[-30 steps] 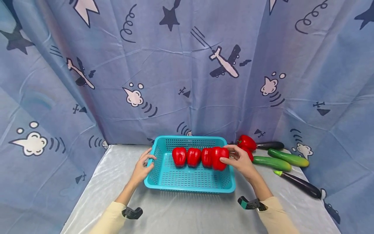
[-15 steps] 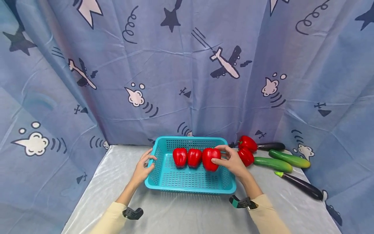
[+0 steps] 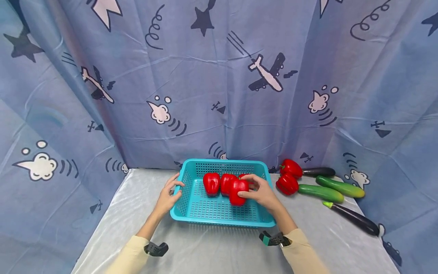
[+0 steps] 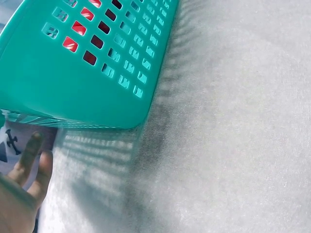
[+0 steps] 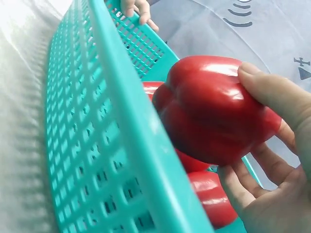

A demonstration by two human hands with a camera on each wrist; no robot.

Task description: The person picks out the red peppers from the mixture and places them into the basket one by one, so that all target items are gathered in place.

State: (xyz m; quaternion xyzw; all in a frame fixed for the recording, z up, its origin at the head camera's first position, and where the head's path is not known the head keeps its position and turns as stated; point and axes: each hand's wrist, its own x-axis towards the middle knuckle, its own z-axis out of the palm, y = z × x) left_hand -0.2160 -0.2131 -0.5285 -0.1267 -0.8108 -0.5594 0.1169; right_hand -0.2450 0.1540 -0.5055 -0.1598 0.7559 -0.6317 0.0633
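- Gripping in the right hand [image 3: 258,193] one red bell pepper [image 3: 238,192], pinched between thumb and curled fingers, spread only to the width of its body.
- Holding it up inside the outline of the turquoise basket [image 3: 222,222], right of the middle; seen in the right wrist view above other peppers.
- Resting in the basket in a row: left pepper [image 3: 211,183], middle pepper [image 3: 227,184], partly covered by the held one, and right pepper [image 3: 245,176], mostly hidden behind the right hand.
- Bringing the left hand [image 3: 166,198] up to the basket's left rim, fingers apart and loosely bent, nothing in the grasp; cannot tell touching from hovering there.
- Sitting near the far edge of the white-covered table [image 3: 205,251], about midway along: the basket.
- Lying beyond the basket's right rim: far pepper [image 3: 291,168] and nearer pepper [image 3: 287,184], close together.
- Farther toward the table's right edge: two green cucumbers [image 3: 321,193], side by side; one dark eggplant [image 3: 319,172] near the far right corner, another long eggplant [image 3: 356,220] slanting along the right edge.
- Hanging behind the far edge: blue curtain [image 3: 188,76] printed with planes and stars.
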